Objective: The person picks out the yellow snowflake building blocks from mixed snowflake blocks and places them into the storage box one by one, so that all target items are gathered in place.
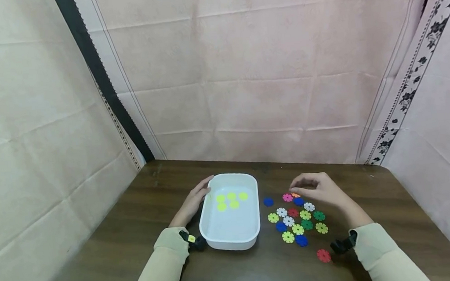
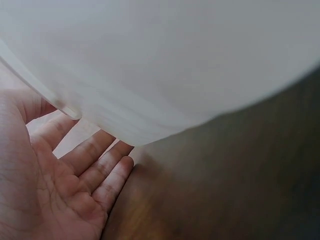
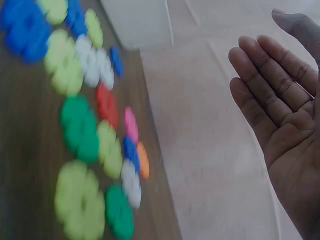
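Note:
A white plastic tub (image 1: 232, 228) stands on the table, with several yellow-green discs (image 1: 232, 196) lying flat in its far half. My left hand (image 1: 194, 201) holds the tub's far left side, thumb at the rim and fingers along the outer wall; some fingertips are hidden behind the tub in the left wrist view. To the right lies a loose spread of notched flower-shaped plastic discs in blue, white, red, green, pink, orange and yellow-green. Over its far edge hovers my right hand (image 1: 317, 188), empty, fingers extended, near the pink disc (image 1: 287, 197) and the orange disc (image 1: 296, 195).
One red disc (image 1: 323, 256) lies apart, nearer the front, beside the right wrist. Dark brown wood makes up the table (image 1: 138, 253). Pale cloth (image 1: 245, 90) hangs behind the table's far edge and on both sides.

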`<state>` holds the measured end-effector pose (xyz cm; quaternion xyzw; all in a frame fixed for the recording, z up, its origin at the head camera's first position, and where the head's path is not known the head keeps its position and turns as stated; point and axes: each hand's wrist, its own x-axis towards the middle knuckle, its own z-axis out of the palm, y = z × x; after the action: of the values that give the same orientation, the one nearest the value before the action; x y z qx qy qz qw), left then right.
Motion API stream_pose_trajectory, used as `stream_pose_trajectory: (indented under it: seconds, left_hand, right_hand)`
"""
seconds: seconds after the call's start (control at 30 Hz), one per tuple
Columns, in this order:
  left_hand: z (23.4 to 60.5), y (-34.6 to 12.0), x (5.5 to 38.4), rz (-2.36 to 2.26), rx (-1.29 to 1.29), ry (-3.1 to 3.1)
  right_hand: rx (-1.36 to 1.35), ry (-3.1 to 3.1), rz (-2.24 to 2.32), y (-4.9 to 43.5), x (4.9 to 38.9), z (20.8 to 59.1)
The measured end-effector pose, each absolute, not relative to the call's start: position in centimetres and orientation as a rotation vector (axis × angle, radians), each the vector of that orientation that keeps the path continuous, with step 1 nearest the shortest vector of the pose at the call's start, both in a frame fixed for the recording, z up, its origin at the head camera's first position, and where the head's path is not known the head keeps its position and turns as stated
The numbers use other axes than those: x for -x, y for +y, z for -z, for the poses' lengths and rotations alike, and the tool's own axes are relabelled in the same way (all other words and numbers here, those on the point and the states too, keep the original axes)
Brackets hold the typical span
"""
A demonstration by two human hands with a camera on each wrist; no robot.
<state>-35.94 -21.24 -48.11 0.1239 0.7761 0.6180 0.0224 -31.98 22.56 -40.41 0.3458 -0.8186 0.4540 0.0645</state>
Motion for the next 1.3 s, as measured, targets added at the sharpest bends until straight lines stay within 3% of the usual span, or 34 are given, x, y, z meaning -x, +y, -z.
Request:
stream_pose_trajectory:
  seconds: [0.27,0.57,1.3]
  left_hand:
    - [47.8,-21.4,36.3,-1.935,-0.390,2.395]
    - [48.6,-21.3,36.2,-1.915,-0.387,2.377]
    - [48.3,-21.0,36.7,-1.919,-0.402,2.398]
  right_hand:
    - [-0.859,-2.625,-1.447,24.6,31.4,41.7]
    - [-1.352,-2.689,-0.868,18.7,31.3,44.4]
    - [-1.206,-2.858,-0.731,16.9,31.8,44.9]
